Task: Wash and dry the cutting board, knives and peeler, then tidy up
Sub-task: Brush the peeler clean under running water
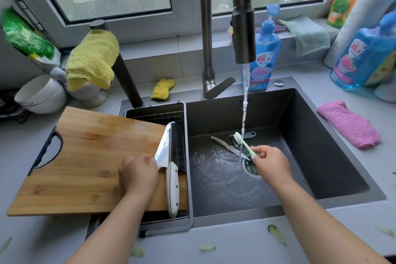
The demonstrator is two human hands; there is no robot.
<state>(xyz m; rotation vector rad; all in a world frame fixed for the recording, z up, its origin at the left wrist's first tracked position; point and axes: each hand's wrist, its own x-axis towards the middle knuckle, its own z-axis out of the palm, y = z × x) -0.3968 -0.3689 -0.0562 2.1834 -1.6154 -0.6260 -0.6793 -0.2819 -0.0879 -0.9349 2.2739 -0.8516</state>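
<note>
A wooden cutting board (85,156) lies across the left counter and the drain basket. On its right edge lies a big knife (166,152) with a white handle. My left hand (138,174) rests curled on the board, its fingertips touching the blade's heel. My right hand (271,162) pinches a pale green toothbrush (243,142) and holds its bristles under the running water (245,100). On the floor of the dark sink (321,135) lie a small paring knife (227,146) and a peeler (247,135), partly hidden behind the brush.
The tap (243,28) runs into the sink. A yellow towel (92,60), white bowls (40,94) and a yellow sponge (162,89) are at the back left. Blue soap bottles (264,49) and a pink cloth (348,124) stand on the right. Vegetable peelings (276,234) litter the front counter.
</note>
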